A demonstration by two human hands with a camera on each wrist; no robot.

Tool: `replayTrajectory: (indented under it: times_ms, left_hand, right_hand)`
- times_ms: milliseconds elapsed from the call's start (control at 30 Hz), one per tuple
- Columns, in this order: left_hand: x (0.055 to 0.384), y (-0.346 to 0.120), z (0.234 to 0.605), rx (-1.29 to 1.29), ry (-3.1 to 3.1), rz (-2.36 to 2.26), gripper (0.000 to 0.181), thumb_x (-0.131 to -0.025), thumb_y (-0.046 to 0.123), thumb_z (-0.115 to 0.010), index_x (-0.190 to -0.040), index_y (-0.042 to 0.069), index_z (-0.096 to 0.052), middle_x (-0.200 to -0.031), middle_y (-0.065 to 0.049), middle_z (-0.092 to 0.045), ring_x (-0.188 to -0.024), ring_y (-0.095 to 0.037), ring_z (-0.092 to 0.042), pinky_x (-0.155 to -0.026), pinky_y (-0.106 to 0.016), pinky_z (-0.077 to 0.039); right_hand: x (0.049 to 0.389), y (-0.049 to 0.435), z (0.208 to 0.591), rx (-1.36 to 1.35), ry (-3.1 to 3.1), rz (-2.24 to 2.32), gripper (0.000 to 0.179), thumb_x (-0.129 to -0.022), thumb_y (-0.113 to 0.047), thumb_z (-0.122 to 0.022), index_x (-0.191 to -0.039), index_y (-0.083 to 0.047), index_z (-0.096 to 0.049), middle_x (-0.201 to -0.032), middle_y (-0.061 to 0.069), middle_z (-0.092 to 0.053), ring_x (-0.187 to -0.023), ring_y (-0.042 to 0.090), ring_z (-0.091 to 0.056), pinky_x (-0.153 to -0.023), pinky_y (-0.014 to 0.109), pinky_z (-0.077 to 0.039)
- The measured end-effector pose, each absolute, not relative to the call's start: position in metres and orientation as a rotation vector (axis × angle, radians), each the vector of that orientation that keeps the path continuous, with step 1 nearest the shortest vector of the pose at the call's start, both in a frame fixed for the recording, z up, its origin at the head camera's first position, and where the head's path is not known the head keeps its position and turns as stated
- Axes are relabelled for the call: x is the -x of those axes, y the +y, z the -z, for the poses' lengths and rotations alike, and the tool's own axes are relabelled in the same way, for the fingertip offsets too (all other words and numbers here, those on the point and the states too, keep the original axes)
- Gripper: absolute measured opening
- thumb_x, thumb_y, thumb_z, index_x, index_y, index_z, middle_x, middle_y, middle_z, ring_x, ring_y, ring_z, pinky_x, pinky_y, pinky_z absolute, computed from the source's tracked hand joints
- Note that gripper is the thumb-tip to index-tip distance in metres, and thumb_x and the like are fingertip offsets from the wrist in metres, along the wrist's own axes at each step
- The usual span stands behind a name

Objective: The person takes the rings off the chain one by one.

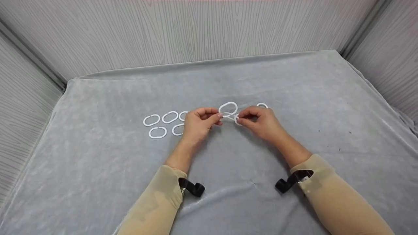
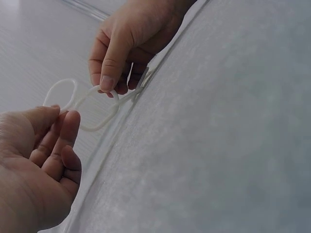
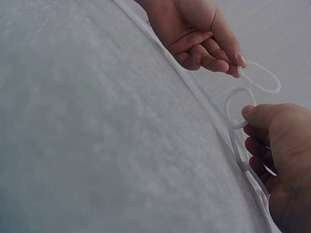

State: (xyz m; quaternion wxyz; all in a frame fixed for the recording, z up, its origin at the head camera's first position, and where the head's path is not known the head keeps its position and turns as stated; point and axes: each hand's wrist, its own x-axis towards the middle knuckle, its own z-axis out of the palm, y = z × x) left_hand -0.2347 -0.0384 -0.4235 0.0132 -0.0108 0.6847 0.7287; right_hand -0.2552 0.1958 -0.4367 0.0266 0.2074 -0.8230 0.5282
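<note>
In the head view my left hand (image 1: 198, 125) pinches a white oval plastic chain link (image 1: 228, 102) between thumb and fingertips. My right hand (image 1: 265, 123) pinches a second white link (image 3: 227, 104) between thumb and index finger. The two held links overlap in the head view, while the right wrist view has a gap between them. From the right-hand link a joined link (image 3: 234, 145) runs down beneath my right fingers, partly hidden by them. Another link (image 1: 262, 104) shows just behind the right hand. Both hands are close together, over the grey cloth.
Several loose white links, such as one link (image 1: 157, 137) in the front row, lie on the grey cloth (image 1: 98, 156) left of my left hand, which partly covers some. Pale wood-grain panels (image 1: 196, 29) stand behind and at the sides. Each wrist wears a black camera mount (image 1: 197, 189).
</note>
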Motion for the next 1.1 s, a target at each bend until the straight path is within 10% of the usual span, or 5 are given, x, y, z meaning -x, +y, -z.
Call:
replayTrajectory:
  times_ms: [1100]
  left_hand:
    - [0.240,-0.072,0.406,0.281,2.224,-2.248,0.017,-0.095,0.001,-0.077,-0.110,-0.006,-0.076,-0.090,-0.008,-0.072,-0.071,-0.017,-0.070,-0.074,-0.032,-0.058]
  right_hand:
    - [0.255,0.194,0.436,-0.589,-2.521,-1.667,0.007,-0.089,-0.006,-0.087,-0.093,-0.005,-0.082,-0.089,0.008,-0.076,-0.082,0.012,-0.065,-0.074,0.017,-0.052]
